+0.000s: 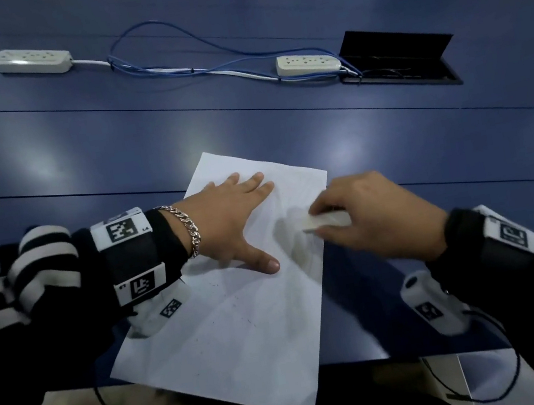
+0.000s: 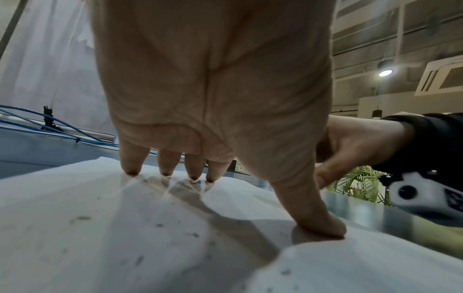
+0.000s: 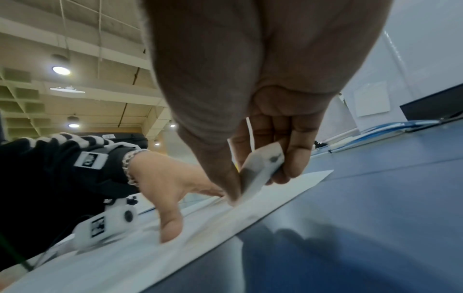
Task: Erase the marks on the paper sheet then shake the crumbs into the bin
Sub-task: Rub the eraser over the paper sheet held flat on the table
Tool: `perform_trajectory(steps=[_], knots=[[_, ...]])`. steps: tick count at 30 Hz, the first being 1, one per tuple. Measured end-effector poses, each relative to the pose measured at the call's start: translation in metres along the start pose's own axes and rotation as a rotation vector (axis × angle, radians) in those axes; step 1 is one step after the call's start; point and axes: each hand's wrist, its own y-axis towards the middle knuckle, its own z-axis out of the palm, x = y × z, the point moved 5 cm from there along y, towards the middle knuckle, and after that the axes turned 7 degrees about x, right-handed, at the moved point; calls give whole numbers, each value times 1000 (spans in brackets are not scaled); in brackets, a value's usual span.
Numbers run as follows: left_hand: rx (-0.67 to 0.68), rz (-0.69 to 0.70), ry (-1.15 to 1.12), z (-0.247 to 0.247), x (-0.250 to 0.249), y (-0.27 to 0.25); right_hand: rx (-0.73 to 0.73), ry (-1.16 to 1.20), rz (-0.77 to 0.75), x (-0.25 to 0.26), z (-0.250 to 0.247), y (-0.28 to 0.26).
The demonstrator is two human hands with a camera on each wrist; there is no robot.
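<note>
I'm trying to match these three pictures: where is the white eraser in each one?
Head view: eraser right of centre, pinched by the right hand on the paper sheet.
Left wrist view: not visible.
Right wrist view: centre, between fingertips, its end on the sheet.
Shared landmark: the left hand, pressed flat on the sheet.

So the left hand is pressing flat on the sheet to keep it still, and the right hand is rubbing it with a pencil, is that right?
Not quite. The left hand does press flat on the paper sheet, but the right hand pinches a white eraser, not a pencil. The right wrist view shows the eraser's smudged block between thumb and fingers, its lower end at the sheet.
</note>
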Motion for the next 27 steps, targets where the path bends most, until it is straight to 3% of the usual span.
perform_trajectory(steps=[4, 9, 14, 19, 27], knots=[[35, -41, 9, 1, 3, 4, -28, -68, -13, 1, -7, 35], [41, -58, 14, 3, 4, 7, -14, -120, 78, -1, -7, 54], [63, -75, 40, 1, 1, 7, 61, -189, -13, 24, 5, 47], [101, -94, 59, -1, 1, 5, -36, -129, 92, -5, -22, 48], [7, -118, 86, -4, 2, 8, -5, -10, 18, 26, 5, 42]])
